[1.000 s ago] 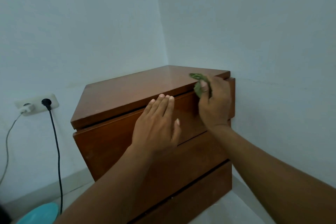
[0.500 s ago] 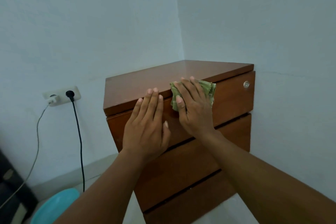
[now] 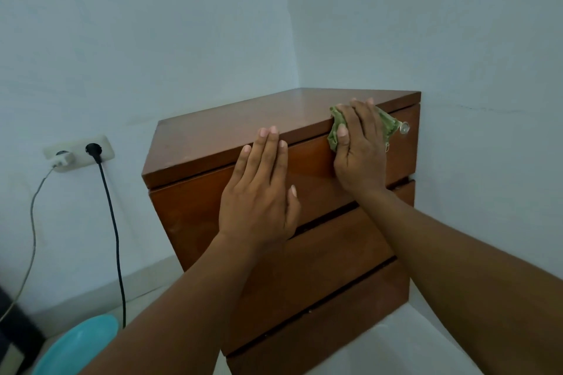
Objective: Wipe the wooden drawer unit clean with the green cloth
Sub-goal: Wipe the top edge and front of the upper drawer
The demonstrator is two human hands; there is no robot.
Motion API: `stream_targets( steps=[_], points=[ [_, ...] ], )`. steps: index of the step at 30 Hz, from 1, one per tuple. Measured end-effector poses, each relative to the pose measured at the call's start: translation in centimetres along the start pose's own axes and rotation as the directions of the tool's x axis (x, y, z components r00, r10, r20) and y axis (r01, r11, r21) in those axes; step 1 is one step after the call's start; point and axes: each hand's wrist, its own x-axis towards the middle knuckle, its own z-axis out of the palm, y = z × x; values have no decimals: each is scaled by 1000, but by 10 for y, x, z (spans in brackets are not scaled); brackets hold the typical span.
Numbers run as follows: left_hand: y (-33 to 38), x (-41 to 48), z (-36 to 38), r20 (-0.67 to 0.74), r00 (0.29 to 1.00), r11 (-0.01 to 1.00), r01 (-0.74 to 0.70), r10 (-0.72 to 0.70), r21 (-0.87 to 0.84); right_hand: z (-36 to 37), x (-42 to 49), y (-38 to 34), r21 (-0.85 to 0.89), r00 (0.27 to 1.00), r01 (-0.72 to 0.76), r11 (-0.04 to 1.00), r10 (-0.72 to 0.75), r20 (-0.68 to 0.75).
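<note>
The wooden drawer unit [image 3: 304,222] stands in the corner of two pale walls. The right hand [image 3: 359,146] presses the green cloth [image 3: 387,125] flat against the top drawer front at the upper edge, fingers spread over it, just beside the small round lock [image 3: 404,128]. The left hand [image 3: 262,189] lies flat and empty on the same drawer front, fingers extended. A black cable [image 3: 112,222] hangs from the wall socket [image 3: 79,153].

Two bare forearms, sleeveless, no rings or watch
</note>
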Motion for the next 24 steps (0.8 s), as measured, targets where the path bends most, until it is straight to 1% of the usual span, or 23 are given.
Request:
stream_targets(
  steps=[3, 5, 7, 9, 11, 15, 17, 20, 24],
  points=[
    [2, 0, 4, -2, 1000, 1000, 10, -10, -1, -2, 5, 12, 25, 999, -26, 999, 27, -29],
    [0, -1, 3, 10, 1000, 1000, 1, -1, 5, -5, 9, 16, 48, 996, -76, 996, 78, -48],
    [-5, -4, 1, 30, 999, 999, -30, 30, 19, -11, 13, 16, 112, 979, -176, 978, 186, -83],
    [-13, -12, -2, 60, 995, 996, -78, 75, 43, -19, 11, 9, 183, 943, -268, 946, 297, -153],
    [-24, -29, -4, 97, 989, 991, -116, 110, 62, -27, -4, -8, 262, 913, -309, 914, 363, -188],
    [-56, -78, -13, 159, 981, 989, -126, 111, 84, -19, -71, -71, 438, 893, -359, 824, 440, -97],
    [-77, -103, -22, 178, 977, 985, -136, 115, 110, -7, -105, -110, 483, 907, -339, 808, 416, -60],
    [-102, -125, -37, 211, 969, 976, -160, 126, 149, 14, -141, -162, 528, 951, -270, 805, 309, 14],
    [-112, -132, -43, 237, 966, 978, -144, 107, 149, 37, -163, -197, 471, 986, -163, 867, 124, 113]
  ],
)
